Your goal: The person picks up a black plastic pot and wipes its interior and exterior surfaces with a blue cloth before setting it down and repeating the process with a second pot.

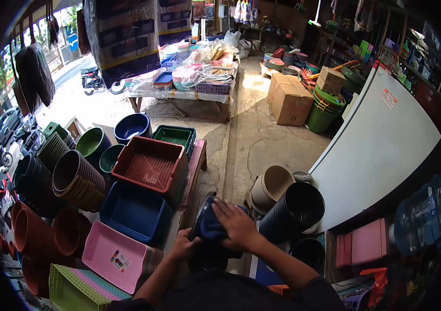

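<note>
My right hand [237,225] presses a dark blue cloth [211,226] down with its fingers laid over it, in front of my body. Beneath and beside the cloth is a dark object [198,223], whose kind is too shaded to tell. My left hand [183,245] grips the near left side of that object, its thumb on top. The pink basket stack [119,254] and the blue basket [135,210] lie left of my left hand. A stack of black pots [295,210] stands just right of my right hand.
Stacked brown pots [78,176], a red-brown basket [150,166] and green baskets [78,290] crowd the left. Beige pots [273,186] and a white panel [381,135] stand right. Farther off are a cardboard box [289,98] and a table of plastic goods [215,98].
</note>
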`<state>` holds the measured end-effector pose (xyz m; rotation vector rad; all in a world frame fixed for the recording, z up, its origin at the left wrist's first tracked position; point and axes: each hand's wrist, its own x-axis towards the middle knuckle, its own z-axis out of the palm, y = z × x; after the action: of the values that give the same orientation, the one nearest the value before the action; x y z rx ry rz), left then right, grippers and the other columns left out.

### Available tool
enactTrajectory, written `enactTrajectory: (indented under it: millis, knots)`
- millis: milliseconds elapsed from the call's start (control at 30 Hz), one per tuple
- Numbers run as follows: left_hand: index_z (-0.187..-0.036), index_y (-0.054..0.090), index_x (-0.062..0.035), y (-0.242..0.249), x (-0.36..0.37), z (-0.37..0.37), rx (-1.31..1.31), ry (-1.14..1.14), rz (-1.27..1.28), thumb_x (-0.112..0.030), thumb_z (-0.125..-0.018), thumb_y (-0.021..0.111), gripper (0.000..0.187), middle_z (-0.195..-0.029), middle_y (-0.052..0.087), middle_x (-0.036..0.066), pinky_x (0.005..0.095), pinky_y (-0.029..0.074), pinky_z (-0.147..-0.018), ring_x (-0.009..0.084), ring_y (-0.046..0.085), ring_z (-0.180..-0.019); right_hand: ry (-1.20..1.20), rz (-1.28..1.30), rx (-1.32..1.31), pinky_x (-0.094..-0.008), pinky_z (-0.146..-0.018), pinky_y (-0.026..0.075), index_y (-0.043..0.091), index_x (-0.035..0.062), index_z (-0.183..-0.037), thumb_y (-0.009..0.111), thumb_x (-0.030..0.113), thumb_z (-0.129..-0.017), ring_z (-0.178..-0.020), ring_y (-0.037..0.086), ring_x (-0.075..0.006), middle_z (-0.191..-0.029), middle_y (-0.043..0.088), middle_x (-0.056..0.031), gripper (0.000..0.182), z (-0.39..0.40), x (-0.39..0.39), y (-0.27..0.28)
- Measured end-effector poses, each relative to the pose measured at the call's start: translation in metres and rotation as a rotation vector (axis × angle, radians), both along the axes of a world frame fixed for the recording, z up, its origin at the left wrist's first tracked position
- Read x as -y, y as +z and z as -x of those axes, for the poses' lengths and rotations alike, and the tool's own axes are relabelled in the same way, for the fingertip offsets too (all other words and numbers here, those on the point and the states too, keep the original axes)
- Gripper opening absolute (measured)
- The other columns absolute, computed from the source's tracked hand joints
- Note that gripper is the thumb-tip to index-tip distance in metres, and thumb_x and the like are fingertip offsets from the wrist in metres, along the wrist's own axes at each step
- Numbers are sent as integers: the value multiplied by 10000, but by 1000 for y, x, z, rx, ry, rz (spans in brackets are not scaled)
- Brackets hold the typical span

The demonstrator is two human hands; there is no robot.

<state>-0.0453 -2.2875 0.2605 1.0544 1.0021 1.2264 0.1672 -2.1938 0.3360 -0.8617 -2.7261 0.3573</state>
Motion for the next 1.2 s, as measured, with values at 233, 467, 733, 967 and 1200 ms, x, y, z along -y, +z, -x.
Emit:
enactTrajectory:
  millis: [233,467,733,967,1200]
  knots:
    - [-963,639,27,30,9,5,-126,-83,-25,-495,-838,697,539,-813,617,-36,225,442,-636,50,537,-740,-74,1041,-17,-354,-1055,339,437,27,-1354,487,266,-929,-1263,465,-274,-1358,493,-189,490,-35,-101,-34]
    - [-1020,619,47,22,-8,-8,-140,38,-20,-399,-897,660,464,-824,633,-1,241,475,-675,74,568,-777,-134,838,-50,-380,-1062,327,449,39,-1339,468,341,-918,-1258,455,-317,-1333,491,-230,518,-1,-90,-13]
    - [-967,609,-29,58,-53,-16,250,317,73,-413,-982,502,398,-841,626,0,255,493,-674,92,594,-745,-82,-148,-71,-443,-1165,121,216,2,-1480,642,406,-704,-1442,198,-305,-1538,236,-189,973,57,16,3]
    - [-1071,584,-8,27,-77,9,587,378,226,-278,-983,452,313,-940,662,109,333,531,-801,225,661,-829,-47,-176,-75,-446,-1162,152,258,63,-1489,670,409,-648,-1457,178,-264,-1565,210,-127,998,40,42,-55]
    - [-1282,503,24,4,-66,-1,882,320,288,-346,-1016,360,477,-1246,586,195,428,463,-1001,319,596,-1123,-279,-153,-511,-465,-1153,178,292,19,-1467,624,403,-756,-1436,208,-349,-1544,227,-197,873,32,60,-112]
